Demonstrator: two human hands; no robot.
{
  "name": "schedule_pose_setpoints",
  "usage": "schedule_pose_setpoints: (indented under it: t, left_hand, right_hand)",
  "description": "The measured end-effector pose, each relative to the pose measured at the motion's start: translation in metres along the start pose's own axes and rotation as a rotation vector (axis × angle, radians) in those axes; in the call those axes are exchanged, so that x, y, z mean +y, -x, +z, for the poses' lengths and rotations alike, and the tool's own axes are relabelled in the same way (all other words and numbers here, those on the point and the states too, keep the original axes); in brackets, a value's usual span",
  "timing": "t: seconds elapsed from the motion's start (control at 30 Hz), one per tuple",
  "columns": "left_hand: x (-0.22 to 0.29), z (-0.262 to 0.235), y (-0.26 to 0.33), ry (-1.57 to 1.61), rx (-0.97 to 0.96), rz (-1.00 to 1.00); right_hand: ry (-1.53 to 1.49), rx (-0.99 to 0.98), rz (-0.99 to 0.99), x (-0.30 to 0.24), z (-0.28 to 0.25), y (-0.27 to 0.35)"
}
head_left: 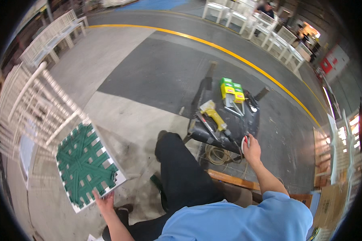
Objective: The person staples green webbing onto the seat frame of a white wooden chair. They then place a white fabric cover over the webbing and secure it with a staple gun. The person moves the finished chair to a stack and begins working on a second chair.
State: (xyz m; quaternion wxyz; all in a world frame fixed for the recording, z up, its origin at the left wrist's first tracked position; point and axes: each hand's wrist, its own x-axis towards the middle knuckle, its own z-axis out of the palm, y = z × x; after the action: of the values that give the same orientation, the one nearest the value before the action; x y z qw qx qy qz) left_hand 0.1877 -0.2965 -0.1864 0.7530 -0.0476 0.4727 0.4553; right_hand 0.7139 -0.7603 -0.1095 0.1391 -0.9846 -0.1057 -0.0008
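At my lower left, my left hand grips the near edge of a white chair's seat, its fingers on the rim. Dark green webbing crisscrosses that seat, and a pale turned-spindle back rises from it. My right hand closes round what look like scissors with red and white loop handles, beside a black-topped stool. The blades are hard to make out. On this stool lie a yellow staple gun, a slim red-and-grey tool, and green-and-yellow boxes.
Coiled hose hangs under the stool, near a wooden bar. More white chairs crowd the left and line the far right, where people are. A white bench stands far left; a cardboard box is at lower right.
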Motion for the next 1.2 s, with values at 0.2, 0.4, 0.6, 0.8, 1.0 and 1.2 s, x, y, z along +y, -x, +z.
schedule_pose_setpoints:
  t: [0.2,0.4,0.6,0.8,1.0,1.2]
  left_hand:
    - [-0.028,0.011,-0.041,0.016,-0.079,0.109]
    - [-0.048,0.021,-0.012,0.273,0.102,0.084]
    - [-0.045,0.005,0.05,-0.376,-0.291,-0.356]
    - [0.106,-0.031,0.17,-0.803,0.104,0.981]
    - [0.208,-0.204,0.194,-1.547,1.235,1.106]
    - [0.211,-0.254,0.172,-1.514,1.037,1.173]
  right_hand:
    - [-0.152,0.002,-0.143,-0.002,-0.025,-0.037]
    - [0.089,0.069,-0.335,-0.108,-0.012,-0.02]
    - [-0.252,0.04,-0.756,-0.263,0.011,-0.022]
    - [-0.446,-0.169,-0.888,-0.371,0.028,0.019]
    - [-0.674,-0.484,-1.156,-0.488,0.075,0.119]
    - [-0.844,-0.805,-1.356,-0.556,0.077,0.251]
